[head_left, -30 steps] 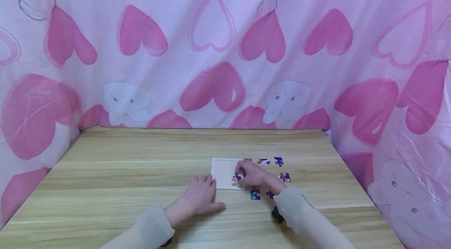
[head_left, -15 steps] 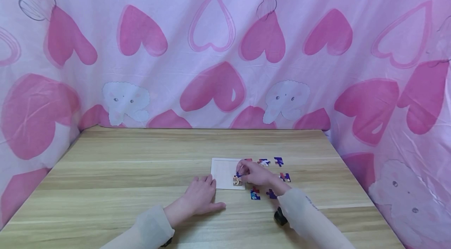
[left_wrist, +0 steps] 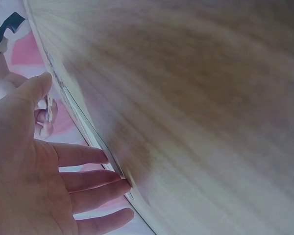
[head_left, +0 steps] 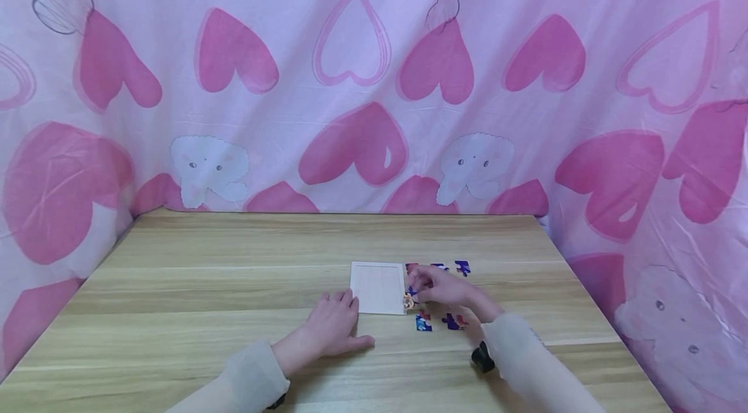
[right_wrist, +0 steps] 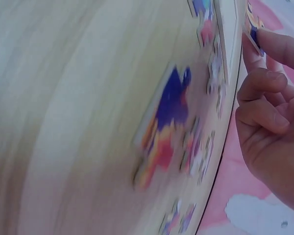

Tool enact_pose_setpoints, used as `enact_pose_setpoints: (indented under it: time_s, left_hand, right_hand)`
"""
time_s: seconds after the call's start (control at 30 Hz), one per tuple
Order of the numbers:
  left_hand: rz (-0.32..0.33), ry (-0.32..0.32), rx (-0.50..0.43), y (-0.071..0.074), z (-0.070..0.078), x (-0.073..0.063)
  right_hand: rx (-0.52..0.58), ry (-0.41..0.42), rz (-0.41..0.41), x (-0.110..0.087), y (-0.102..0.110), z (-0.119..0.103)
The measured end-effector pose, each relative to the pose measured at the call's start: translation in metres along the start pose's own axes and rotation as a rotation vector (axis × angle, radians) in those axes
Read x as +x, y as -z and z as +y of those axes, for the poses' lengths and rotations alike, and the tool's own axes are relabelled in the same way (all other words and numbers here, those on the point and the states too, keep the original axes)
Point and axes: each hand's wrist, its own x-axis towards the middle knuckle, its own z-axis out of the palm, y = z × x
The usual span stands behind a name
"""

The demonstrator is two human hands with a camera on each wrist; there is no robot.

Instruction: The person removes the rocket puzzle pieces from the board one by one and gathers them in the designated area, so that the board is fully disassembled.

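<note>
My right hand pinches a puzzle piece between thumb and fingertips, over the right edge of a shallow white puzzle tray. In the right wrist view this puzzle piece shows tan and dark blue, raised off the table, with the other fingers curled below it. Flat on the table, my left hand has its fingers extended, tips at the tray's left side. The left wrist view has those fingers spread against the tray's edge, and the right hand beyond them.
Loose puzzle pieces lie right of the tray: one purple piece at the back, a blue-red piece and a purple-red piece in front. Part of the group is hidden by the right hand. A pink heart-patterned curtain hangs behind the wooden table.
My right hand has shifted rightward with the puzzle piece, from above the tray's right part to its right edge, uncovering more of the tray. The left hand stays in place.
</note>
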Motion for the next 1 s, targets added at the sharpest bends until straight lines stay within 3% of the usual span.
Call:
enact_pose_setpoints:
  time_s: [0.67,1.0]
  left_hand:
    - [-0.003,0.003,-0.001,0.001,0.000,0.000]
    - [-0.008,0.007,-0.001,-0.001,0.000,0.001]
  right_hand:
    - [0.032,0.010,-0.023,-0.043,0.035,0.025]
    - [0.087,-0.024,-0.013,-0.062,0.045,0.026]
